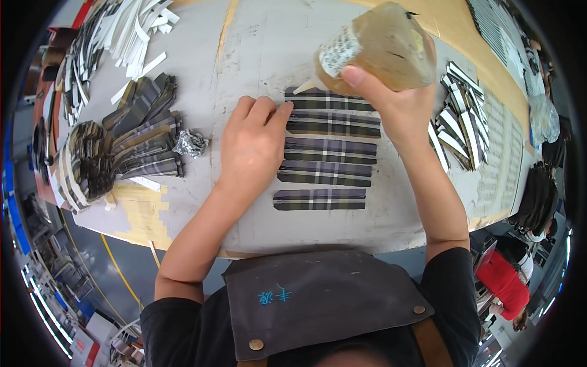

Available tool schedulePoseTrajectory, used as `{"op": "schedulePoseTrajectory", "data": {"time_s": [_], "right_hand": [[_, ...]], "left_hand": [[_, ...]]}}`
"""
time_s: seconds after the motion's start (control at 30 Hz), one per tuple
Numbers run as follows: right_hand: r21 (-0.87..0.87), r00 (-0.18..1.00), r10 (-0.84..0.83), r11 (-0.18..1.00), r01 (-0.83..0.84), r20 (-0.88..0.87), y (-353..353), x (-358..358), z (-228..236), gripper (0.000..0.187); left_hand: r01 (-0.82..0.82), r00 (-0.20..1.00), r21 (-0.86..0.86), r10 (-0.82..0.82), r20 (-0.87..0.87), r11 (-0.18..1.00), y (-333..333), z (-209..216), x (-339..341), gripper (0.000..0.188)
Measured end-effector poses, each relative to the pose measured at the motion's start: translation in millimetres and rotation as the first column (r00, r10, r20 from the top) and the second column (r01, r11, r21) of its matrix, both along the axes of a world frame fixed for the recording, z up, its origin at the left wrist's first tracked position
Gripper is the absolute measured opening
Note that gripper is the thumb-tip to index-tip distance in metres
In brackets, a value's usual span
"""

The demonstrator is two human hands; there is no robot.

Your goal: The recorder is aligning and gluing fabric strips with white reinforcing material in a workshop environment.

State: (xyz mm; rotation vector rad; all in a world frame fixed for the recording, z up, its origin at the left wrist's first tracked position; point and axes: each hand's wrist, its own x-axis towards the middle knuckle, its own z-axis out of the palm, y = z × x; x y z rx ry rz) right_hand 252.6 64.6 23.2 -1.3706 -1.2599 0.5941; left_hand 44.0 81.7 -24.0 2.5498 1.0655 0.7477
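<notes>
My right hand [397, 104] is wrapped round a large translucent squeeze bottle [391, 46] with yellowish contents, tilted nozzle-down to the left. Its pale tip is at the left end of the farthest plaid fabric strip [336, 101]. My left hand [255, 137] rests on the table with bent fingers; its index fingertip presses at the left ends of the far strips, and its thumb is mostly hidden. Several more plaid strips [330, 151] lie flat in a column toward me, the nearest strip [319, 199] set slightly apart. My right hand and the bottle cover part of the far strips.
Left on the grey work table [244, 214] lie a bundle of plaid strips [140, 140], a crumpled foil ball [191, 142] and loose white strips [131, 30]. A pile of plaid and white pieces [461, 122] sits at the right. A person in red [504, 284] is beyond the table at lower right.
</notes>
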Motion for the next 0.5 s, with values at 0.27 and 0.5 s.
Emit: {"op": "schedulePoseTrajectory", "data": {"time_s": [0.27,0.5], "right_hand": [[-0.011,0.998,0.046,0.999,-0.046,0.048,6.1,-4.7,-3.3,0.068],[0.024,0.996,-0.062,0.998,0.06,0.066,-10.7,20.2,6.1,0.073]], "left_hand": [[0.002,1.0,0.051,-0.003,0.012,0.999,1.1,0.9,1.5,0.032],[-0.005,1.0,0.013,0.005,-0.005,1.0,-0.6,-1.8,0.1,0.037]]}}
